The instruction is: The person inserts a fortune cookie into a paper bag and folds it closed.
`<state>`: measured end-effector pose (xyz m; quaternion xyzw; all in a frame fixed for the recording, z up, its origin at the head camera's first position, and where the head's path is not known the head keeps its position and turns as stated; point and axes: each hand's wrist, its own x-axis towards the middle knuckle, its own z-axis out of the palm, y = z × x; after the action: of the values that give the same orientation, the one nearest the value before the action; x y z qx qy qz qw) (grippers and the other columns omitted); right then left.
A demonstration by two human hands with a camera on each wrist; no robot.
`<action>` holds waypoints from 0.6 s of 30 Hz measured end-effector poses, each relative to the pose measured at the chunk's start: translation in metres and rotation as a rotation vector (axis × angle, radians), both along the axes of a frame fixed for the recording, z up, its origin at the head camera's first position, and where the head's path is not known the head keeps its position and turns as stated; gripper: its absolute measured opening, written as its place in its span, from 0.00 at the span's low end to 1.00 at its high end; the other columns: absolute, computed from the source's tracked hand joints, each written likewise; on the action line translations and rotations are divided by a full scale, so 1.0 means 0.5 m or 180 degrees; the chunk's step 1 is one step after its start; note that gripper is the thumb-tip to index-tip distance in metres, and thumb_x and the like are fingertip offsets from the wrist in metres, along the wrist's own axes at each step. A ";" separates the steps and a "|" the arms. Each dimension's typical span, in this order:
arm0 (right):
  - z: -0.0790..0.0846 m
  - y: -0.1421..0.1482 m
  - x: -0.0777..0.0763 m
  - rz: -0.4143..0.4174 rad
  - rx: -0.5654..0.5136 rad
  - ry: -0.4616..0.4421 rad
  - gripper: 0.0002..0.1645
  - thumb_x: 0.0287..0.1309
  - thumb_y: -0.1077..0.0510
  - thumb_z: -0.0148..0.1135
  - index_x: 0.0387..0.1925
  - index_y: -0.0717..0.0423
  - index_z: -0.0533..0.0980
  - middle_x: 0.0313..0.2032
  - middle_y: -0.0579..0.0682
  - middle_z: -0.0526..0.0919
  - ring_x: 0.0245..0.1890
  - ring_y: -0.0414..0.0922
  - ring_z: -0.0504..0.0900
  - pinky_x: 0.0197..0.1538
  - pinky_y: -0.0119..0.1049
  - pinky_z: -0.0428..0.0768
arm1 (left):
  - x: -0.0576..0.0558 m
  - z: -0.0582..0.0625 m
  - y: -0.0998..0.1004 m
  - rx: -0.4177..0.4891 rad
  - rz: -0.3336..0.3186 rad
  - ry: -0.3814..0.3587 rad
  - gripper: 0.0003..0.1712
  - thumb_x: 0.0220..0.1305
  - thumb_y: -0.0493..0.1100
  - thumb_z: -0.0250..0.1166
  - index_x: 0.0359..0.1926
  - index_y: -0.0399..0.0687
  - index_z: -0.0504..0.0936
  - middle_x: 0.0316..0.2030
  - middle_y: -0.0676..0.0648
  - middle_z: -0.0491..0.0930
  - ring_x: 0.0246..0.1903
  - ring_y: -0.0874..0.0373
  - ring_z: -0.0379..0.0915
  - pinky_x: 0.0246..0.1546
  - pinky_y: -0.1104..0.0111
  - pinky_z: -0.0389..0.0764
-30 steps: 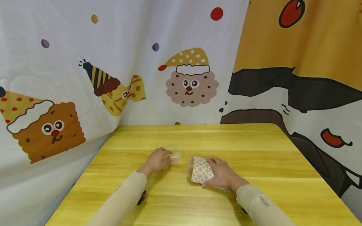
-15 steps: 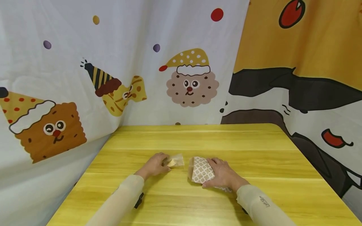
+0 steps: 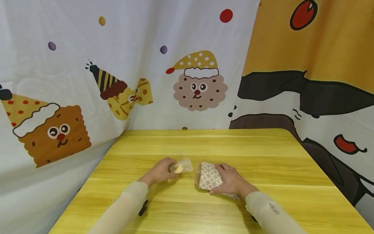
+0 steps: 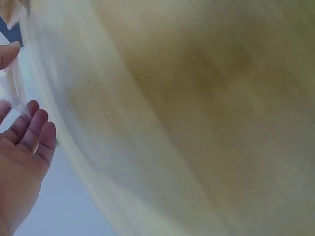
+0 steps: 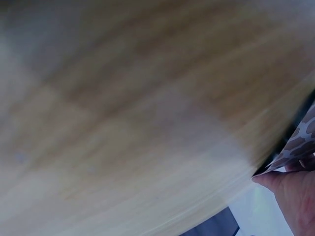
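Between thumb and fingers my left hand holds a small clear plastic packet with a pale yellow piece inside; what that piece is I cannot tell. In the left wrist view the left hand shows at the left edge, pinching the clear film. My right hand grips a brown paper bag with a white lattice pattern, lying on its side with its mouth toward the packet. A narrow gap separates packet and bag. In the right wrist view, the patterned paper shows above the thumb.
Both hands work over a yellow wood-grain table. A white curtain printed with cartoon biscuits hangs behind it, and an orange, black and white cloth hangs at the right.
My left hand has come slightly nearer to me and turned, so the packet and its yellow piece show more and reach closer to the bag. The right hand stays put.
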<state>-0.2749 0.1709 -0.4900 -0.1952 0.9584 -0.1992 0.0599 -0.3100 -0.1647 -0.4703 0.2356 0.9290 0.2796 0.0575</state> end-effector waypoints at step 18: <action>0.003 -0.005 -0.003 -0.0018 0.0079 -0.0004 0.75 0.36 0.19 0.69 0.76 0.57 0.55 0.71 0.62 0.60 0.70 0.63 0.57 0.70 0.62 0.52 | 0.002 0.018 0.136 -0.0387 -0.0469 0.0269 0.37 0.55 0.44 0.74 0.66 0.46 0.74 0.53 0.47 0.73 0.49 0.55 0.71 0.52 0.63 0.76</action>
<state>-0.2765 0.1683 -0.4887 -0.1917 0.9613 -0.1877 0.0624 -0.3089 -0.0966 -0.4612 0.3110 0.9259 0.2076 0.0529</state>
